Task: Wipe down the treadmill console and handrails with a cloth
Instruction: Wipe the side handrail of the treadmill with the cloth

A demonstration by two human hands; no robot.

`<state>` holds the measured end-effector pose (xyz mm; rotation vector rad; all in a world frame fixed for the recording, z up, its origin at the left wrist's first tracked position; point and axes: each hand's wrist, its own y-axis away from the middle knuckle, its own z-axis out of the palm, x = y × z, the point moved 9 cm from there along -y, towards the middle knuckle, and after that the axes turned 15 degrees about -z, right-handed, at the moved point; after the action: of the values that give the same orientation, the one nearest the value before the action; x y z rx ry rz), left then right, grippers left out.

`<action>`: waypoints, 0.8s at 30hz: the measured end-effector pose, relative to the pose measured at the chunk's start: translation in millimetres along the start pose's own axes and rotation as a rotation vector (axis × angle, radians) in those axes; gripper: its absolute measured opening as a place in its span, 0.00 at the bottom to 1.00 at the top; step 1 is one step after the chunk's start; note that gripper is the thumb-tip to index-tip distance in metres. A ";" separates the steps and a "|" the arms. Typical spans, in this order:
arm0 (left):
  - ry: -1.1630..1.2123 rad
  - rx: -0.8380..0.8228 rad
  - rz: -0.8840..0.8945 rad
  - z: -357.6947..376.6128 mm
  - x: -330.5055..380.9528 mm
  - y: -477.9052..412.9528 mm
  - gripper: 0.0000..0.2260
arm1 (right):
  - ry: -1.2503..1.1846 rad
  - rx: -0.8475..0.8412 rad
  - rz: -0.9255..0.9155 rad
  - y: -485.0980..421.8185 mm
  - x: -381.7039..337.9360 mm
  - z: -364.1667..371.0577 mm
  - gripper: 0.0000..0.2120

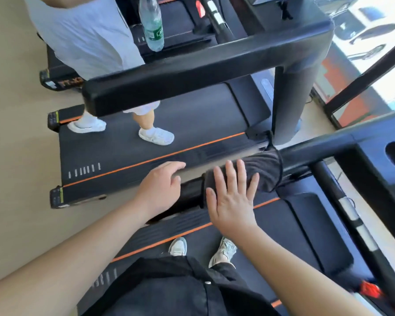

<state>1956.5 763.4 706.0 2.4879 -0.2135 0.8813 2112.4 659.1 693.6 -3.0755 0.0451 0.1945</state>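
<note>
Far left: a second person stands on the neighbouring treadmill, with a water bottle above its deck. Not part of the task.

Left hand: laid on the near end of the handrail, fingers loosely bent over its top. The frame is blurred here, so whether they close round the rail cannot be told.

Right hand: flat, fingers straight and spread, palm pressing on the cloth. It pinches nothing.

Cloth: dark, draped over the handrail and hanging down both sides, just right of the left hand. It looks soft, light and limp, and will likely bunch or slide under a flat palm. Assessment: wrapping the fingers round cloth and rail together would hold it better than pressing from above.

Handrail: rigid and smooth, running away to the right toward the console.

Console: far right, well apart from the cloth, with no hand on it.
</note>
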 end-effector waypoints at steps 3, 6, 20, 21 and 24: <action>0.002 0.041 -0.030 -17.5 -24.4 3.7 0.19 | 0.050 0.026 -0.150 -6.2 2.4 -10.3 0.25; 0.023 0.088 -0.073 -32.3 -49.1 7.6 0.19 | 0.088 0.092 -0.042 -27.6 14.7 -27.6 0.22; 0.127 0.137 -0.154 -41.9 -116.6 41.8 0.19 | 0.118 0.088 -0.303 -38.9 -106.4 2.2 0.16; 0.141 0.144 -0.153 -42.4 -117.8 43.8 0.19 | 0.124 0.071 -0.349 -35.4 -122.1 7.8 0.17; 0.174 0.160 -0.162 -46.1 -119.7 46.2 0.20 | 0.155 0.014 -0.582 -33.6 -158.4 21.8 0.24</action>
<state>1824.0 744.2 680.2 2.5121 0.1207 1.0749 1953.8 698.1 694.1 -2.9235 -0.8184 -0.0743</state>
